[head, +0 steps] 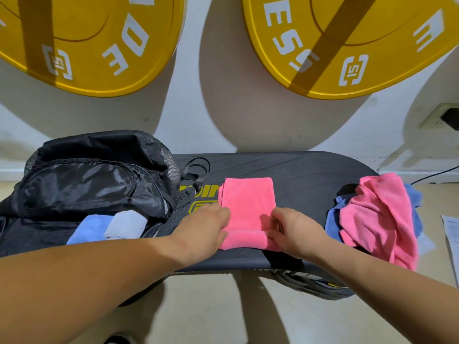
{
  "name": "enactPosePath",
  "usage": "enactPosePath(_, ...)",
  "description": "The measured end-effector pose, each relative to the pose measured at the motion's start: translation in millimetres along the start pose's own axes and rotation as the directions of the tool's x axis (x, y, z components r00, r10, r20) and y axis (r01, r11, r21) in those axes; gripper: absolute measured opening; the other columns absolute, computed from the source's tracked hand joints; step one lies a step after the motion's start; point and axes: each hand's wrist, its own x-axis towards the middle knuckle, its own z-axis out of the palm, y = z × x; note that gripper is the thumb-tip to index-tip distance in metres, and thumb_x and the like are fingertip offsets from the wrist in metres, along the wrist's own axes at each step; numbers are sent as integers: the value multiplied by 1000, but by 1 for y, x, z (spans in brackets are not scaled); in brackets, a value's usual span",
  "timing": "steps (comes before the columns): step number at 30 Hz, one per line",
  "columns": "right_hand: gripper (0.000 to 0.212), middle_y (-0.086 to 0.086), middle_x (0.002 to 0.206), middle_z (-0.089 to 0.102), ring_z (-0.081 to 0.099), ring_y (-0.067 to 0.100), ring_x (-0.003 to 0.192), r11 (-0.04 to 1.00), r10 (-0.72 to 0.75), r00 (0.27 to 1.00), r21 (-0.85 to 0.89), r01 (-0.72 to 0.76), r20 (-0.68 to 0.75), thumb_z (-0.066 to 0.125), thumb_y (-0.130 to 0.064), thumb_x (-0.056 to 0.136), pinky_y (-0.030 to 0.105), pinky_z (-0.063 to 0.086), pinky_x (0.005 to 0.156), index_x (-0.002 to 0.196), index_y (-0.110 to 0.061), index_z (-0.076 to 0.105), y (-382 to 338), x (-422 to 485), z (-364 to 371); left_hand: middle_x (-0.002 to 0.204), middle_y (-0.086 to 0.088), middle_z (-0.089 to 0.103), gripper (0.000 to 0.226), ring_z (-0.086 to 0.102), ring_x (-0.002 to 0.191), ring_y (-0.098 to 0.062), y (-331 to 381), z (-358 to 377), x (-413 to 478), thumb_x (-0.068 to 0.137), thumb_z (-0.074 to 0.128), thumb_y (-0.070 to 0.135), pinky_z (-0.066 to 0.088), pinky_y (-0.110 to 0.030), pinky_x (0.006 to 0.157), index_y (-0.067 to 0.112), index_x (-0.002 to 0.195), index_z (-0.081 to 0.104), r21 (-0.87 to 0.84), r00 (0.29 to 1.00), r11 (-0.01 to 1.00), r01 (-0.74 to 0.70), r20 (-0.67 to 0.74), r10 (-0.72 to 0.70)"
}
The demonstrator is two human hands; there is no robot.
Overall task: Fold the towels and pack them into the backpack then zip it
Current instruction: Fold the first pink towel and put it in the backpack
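Observation:
A pink towel lies folded into a narrow strip in the middle of the black platform, its near end rolled over. My left hand grips the left side of that rolled end. My right hand pinches its right side. The black backpack lies open at the left. A folded blue towel and a folded grey towel sit in its opening.
A loose pile with a crumpled pink towel over a blue towel rests on the platform's right end. Two yellow weight plates hang on the wall behind. Papers lie on the floor at the right.

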Motion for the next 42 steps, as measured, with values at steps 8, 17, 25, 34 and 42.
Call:
enactPosePath(8,19,3,74,51,47,25,58,766,-558,826,-437,472,-86,67,-29,66,35,41,46,72,-16,55,-12,-20,16,106,-7,58,33,56,96,-31,19,1,-8,85,45,21,52,-46,82,13,113,58,311,919,867,-389,200,340)
enactPosePath(17,16,3,92,61,60,28,81,875,-378,924,-349,335,-61,60,-25,82,40,51,65,96,-17,59,-2,-9,16,105,-3,60,32,55,102,-27,13,-3,-2,86,46,23,51,-41,86,19,112,64,29,973,988,-154,177,147)
enactPosePath(25,14,-5,84,66,59,12,68,928,127,982,333,-167,138,71,-29,88,24,46,63,85,-23,60,-6,6,-8,74,3,62,9,54,61,-9,1,3,3,84,68,13,46,-27,60,16,88,61,-550,941,765,335,153,-302)
enactPosePath(34,38,1,74,56,57,27,62,818,-457,862,-484,311,-219,82,-17,53,32,37,48,82,-20,57,-18,-3,12,87,-4,57,14,56,77,-26,19,-2,-3,71,67,21,53,-36,60,17,84,63,313,920,868,-386,64,386)
enactPosePath(42,23,5,79,53,49,27,66,735,-528,829,-590,335,-185,74,-29,66,37,36,53,78,-16,58,-9,-9,28,108,-4,55,21,52,103,-27,20,-2,2,91,55,17,49,-41,77,18,110,64,279,979,939,-202,73,189)
